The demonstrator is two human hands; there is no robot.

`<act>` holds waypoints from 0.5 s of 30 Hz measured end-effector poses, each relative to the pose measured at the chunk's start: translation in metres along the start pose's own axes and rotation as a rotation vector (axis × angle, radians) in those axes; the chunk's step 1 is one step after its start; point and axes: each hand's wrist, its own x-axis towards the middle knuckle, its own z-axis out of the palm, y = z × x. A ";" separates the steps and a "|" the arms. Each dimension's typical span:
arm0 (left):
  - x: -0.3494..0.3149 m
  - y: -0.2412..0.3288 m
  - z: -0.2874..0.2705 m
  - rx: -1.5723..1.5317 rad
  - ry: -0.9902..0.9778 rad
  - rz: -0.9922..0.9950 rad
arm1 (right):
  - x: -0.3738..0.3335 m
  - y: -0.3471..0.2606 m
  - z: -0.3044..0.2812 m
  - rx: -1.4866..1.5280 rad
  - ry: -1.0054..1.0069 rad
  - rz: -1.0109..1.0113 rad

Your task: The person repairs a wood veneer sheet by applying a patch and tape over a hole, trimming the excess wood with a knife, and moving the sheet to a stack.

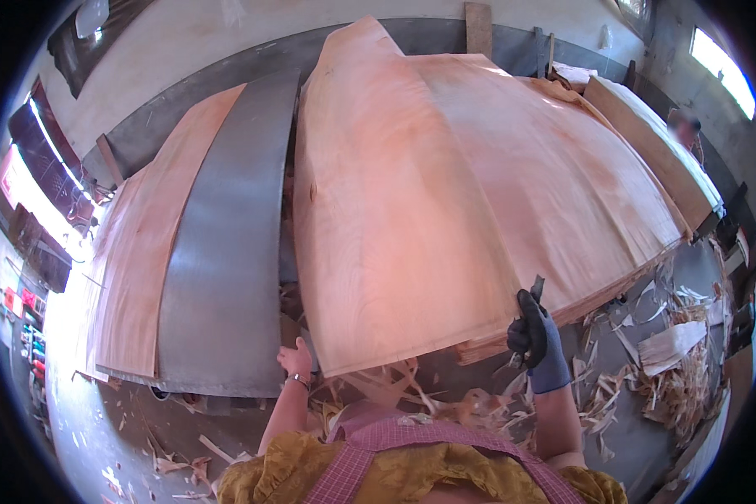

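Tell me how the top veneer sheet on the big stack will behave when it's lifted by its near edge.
The top veneer sheet looks very thin and wide, so it will probably flop and sag. It is likely light for its size. Torn strips on the floor suggest it splits easily; the bare left hand and gloved right hand sit at its near edge.

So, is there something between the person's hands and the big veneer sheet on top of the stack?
Nothing visible. The bare left hand is at the near left corner of the top veneer sheet, and the gloved right hand, holding a small dark tool, rests at its near right edge. Only wood scraps lie below.
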 end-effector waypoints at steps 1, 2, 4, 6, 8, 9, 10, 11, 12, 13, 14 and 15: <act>-0.022 0.001 0.013 0.018 0.116 -0.164 | 0.002 -0.016 -0.024 -0.029 0.038 -0.022; -0.039 0.006 0.024 -0.200 -0.171 -0.320 | 0.004 -0.033 -0.047 -0.057 0.076 -0.043; -0.064 0.014 0.050 -0.623 -0.607 -0.540 | 0.009 -0.071 -0.090 -0.108 0.104 -0.104; -0.076 0.008 0.082 -0.981 -0.877 -0.755 | 0.022 -0.102 -0.130 -0.165 0.105 -0.154; -0.106 0.027 0.114 -1.281 -0.774 -0.899 | 0.035 -0.133 -0.164 -0.220 0.178 -0.161; -0.109 0.045 0.127 -1.424 -0.624 -1.080 | 0.041 -0.150 -0.176 -0.242 0.189 -0.177; -0.121 0.058 0.144 -1.452 -0.573 -0.946 | 0.049 -0.166 -0.192 -0.274 0.212 -0.190; -0.136 0.070 0.160 -1.477 -0.527 -0.822 | 0.058 -0.181 -0.211 -0.292 0.207 -0.228; -0.148 0.084 0.177 -1.499 -0.478 -0.696 | 0.069 -0.197 -0.227 -0.308 0.199 -0.266; -0.165 0.101 0.191 -1.518 -0.448 -0.689 | 0.077 -0.215 -0.242 -0.380 0.213 -0.259; -0.176 0.115 0.200 -1.507 -0.430 -0.693 | 0.091 -0.228 -0.260 -0.393 0.272 -0.268; -0.186 0.132 0.209 -1.504 -0.415 -0.698 | 0.098 -0.245 -0.271 -0.416 0.282 -0.275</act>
